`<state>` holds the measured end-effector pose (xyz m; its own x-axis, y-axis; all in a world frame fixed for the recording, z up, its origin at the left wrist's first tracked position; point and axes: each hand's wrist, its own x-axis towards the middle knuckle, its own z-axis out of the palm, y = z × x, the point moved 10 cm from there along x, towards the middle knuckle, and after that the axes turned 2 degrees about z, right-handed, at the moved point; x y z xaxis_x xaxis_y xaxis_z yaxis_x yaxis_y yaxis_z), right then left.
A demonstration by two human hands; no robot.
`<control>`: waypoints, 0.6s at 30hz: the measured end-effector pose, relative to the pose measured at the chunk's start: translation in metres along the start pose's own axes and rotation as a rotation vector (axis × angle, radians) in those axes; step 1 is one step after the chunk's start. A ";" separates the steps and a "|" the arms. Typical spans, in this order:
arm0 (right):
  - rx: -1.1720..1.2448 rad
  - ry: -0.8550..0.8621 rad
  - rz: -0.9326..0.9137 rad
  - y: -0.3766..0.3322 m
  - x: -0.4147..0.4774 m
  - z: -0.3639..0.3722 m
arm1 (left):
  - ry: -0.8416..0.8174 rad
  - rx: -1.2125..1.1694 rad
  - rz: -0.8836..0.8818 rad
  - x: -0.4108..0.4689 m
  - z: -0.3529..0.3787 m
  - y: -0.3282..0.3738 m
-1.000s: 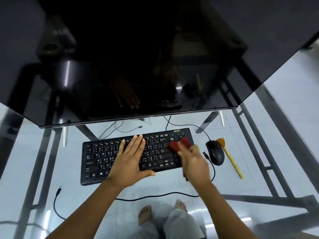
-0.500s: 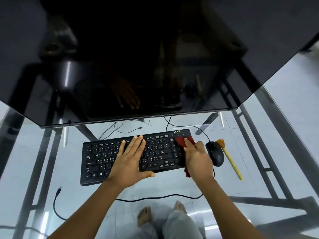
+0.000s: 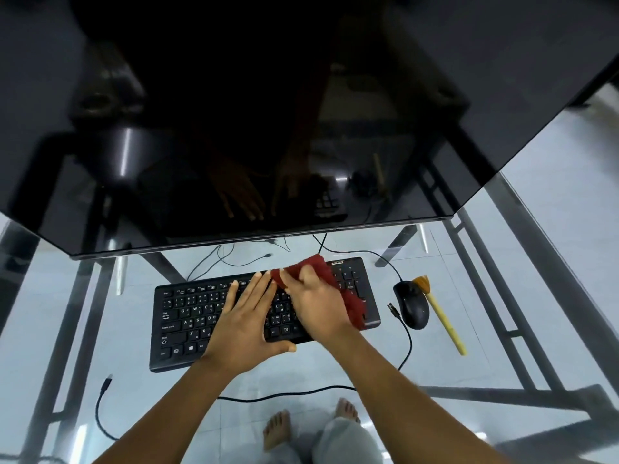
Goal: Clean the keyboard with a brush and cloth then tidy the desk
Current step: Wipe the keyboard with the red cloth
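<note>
The glass worktop (image 3: 100,316) looks slick: a hard wipe could skid the black keyboard (image 3: 187,326) (or snag a keycap) if the left hand (image 3: 246,324), laid flat and open on the middle keys, lifts. The keyboard is matte and white-lettered. Just right of that hand, the right hand (image 3: 318,306) grips a crumpled dark-red cloth (image 3: 316,265) over the upper rows.

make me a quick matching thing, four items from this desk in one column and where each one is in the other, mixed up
1 red cloth
2 mouse
3 brush
4 left hand

a lying flat on the keyboard's keys
b farthest right, beside the mouse
c gripped by the right hand on the keyboard
d between keyboard and brush

Pairs: 1-c, 2-d, 3-b, 4-a
</note>
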<state>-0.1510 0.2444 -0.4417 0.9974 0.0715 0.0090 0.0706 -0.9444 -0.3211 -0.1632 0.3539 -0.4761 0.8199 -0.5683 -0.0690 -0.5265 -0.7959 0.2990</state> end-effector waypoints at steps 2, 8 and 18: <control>-0.028 -0.035 0.044 0.024 0.010 -0.009 | 0.000 -0.004 0.003 0.000 -0.002 0.000; -0.063 0.058 0.422 0.089 -0.001 -0.028 | 0.005 0.026 0.000 -0.001 -0.002 0.000; -0.048 0.116 0.502 0.111 -0.022 -0.039 | -0.002 0.043 -0.006 -0.003 -0.002 0.002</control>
<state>-0.1644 0.1254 -0.4403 0.9034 -0.4277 -0.0291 -0.4192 -0.8672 -0.2689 -0.1659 0.3547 -0.4734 0.8226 -0.5640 -0.0728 -0.5308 -0.8074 0.2575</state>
